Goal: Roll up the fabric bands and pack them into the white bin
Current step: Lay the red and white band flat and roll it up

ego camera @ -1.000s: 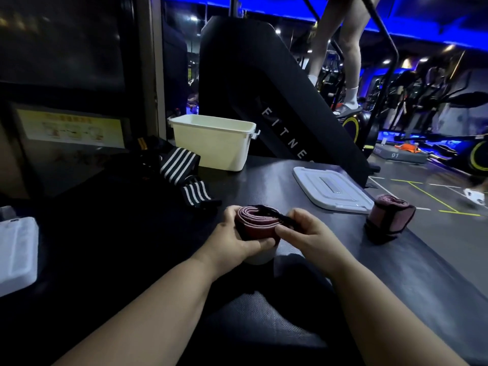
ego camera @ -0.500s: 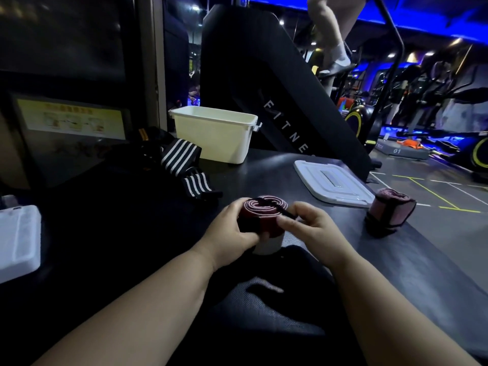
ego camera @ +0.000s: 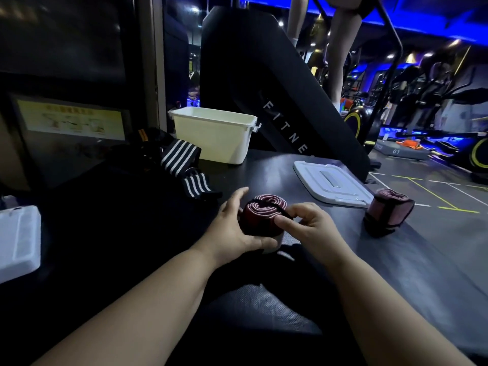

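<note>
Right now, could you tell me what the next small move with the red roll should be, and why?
Probably wrap the black strap round the red roll: the left hand cups the roll, the right hand pinches the strap's loose end across its top, and the white bin stands open behind.

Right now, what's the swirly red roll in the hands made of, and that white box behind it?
The red roll looks like thick woven fabric, matte and soft: its end shows layered coils with pale edges. The white bin looks like hard plastic, smooth and faintly shiny, with a moulded rim and stiff straight walls.
</note>
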A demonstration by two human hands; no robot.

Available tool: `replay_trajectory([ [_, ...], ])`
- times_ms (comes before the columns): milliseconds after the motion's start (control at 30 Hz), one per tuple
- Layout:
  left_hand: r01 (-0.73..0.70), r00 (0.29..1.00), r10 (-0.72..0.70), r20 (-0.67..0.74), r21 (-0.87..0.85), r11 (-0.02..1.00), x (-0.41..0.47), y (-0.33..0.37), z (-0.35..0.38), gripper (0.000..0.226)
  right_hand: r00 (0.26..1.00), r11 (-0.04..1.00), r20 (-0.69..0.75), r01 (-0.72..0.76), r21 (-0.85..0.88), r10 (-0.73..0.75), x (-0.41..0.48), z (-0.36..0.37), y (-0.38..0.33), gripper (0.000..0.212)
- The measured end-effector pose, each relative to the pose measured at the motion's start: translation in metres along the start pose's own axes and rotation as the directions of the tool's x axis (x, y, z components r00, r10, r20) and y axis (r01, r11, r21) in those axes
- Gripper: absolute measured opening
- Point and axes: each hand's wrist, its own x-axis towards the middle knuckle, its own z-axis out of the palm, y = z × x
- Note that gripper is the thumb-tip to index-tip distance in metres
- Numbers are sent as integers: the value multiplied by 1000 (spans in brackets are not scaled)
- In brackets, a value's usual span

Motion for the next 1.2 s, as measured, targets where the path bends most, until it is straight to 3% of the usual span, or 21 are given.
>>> replay_trajectory([
  [167, 11, 993, 16, 114, -230, 973, -1, 5, -7, 67, 1000, 998, 30, -4, 68, 2, 0, -2, -1, 19],
  [267, 30, 982, 34, 184, -334, 942, 0, 2, -8, 65, 999, 998, 43, 24, 54, -26, -1, -1, -4, 27],
  [433, -13, 994, 41, 105, -256, 966, 0, 1, -2, 62, 997, 997, 45, 63, 43, -65, 0, 1, -4, 26],
  [600, -29, 1000, 30, 2, -163, 986, 0, 1, 5, 62, 984, 984, 0, 179, 14, -179, -1, 4, -7, 16],
  [767, -28, 998, 19, -62, -159, 987, 1, 0, 5, 51, 953, 954, 53, 298, 18, -299, -2, 3, -8, 16],
  [900, -43, 994, 28, -105, -142, 989, 0, 3, 5, 43, 958, 959, 58, 283, -8, -282, -1, 3, -4, 21],
  [1000, -17, 1000, 12, -26, -198, 980, 4, -2, 1, 54, 964, 964, 33, 264, -22, -263, 0, 3, -5, 23],
  [1133, 50, 983, 16, 182, -353, 934, 7, -7, -10, 92, 965, 965, 31, 261, -18, -260, -2, 3, -4, 29],
  [1200, 51, 978, 22, 206, -344, 937, 8, -7, -13, 95, 970, 970, 45, 241, -17, -240, -2, 1, -2, 33],
])
